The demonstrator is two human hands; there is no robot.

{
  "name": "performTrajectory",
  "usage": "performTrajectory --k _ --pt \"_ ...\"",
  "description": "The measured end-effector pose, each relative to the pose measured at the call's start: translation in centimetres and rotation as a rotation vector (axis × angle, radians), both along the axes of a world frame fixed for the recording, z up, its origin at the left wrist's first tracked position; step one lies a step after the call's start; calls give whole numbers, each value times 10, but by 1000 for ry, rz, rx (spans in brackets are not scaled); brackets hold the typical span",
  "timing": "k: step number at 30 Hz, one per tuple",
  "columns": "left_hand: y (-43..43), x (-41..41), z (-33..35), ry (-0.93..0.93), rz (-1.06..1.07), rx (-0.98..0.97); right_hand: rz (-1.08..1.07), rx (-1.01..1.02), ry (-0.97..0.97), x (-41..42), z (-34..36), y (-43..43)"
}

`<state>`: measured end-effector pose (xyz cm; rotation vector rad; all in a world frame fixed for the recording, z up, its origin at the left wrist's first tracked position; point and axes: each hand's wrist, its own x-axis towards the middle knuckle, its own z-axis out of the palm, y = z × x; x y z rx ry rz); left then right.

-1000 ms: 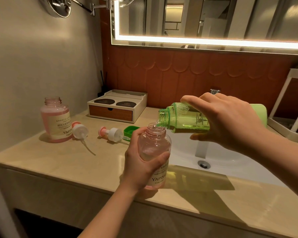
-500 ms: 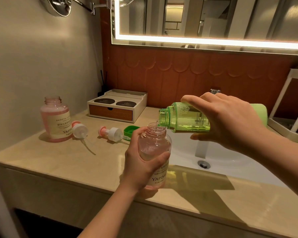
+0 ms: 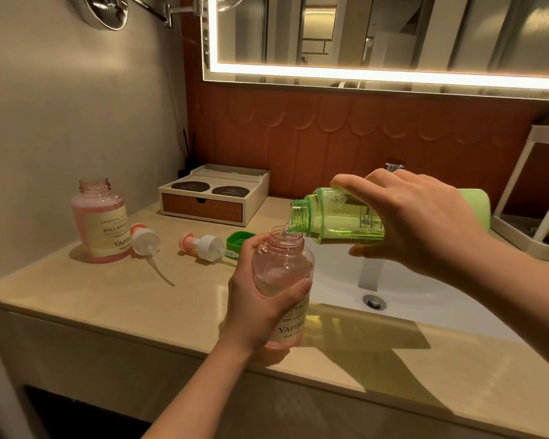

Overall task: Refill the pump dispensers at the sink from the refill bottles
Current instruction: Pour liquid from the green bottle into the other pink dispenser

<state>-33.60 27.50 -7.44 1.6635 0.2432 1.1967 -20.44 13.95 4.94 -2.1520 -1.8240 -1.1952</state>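
My left hand (image 3: 260, 299) grips an uncapped clear pink dispenser bottle (image 3: 282, 270) upright at the counter's front edge beside the sink. My right hand (image 3: 415, 223) holds a green refill bottle (image 3: 327, 217) tipped sideways, its mouth just over the pink bottle's neck, and a thin stream of liquid runs in. A second pink dispenser bottle (image 3: 100, 220), uncapped and nearly full, stands at the far left. Two white pump heads (image 3: 145, 240) (image 3: 205, 245) lie on the counter between the bottles. The green cap (image 3: 238, 240) lies behind my left hand.
A white sink basin (image 3: 390, 286) with a drain (image 3: 374, 301) lies under my right arm. A cream drawer box (image 3: 214, 198) stands against the brown tiled wall. At the right is a white rack (image 3: 533, 204). A lit mirror (image 3: 377, 36) hangs above.
The green bottle's mouth has stayed over the pink bottle's neck, tilting slightly as liquid keeps flowing. Both hands hold almost the same places.
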Motion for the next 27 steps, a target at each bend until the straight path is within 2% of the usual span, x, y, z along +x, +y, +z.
performTrajectory --k 27 --pt "-1 0 1 -8 9 9 0 3 -2 1 0 1"
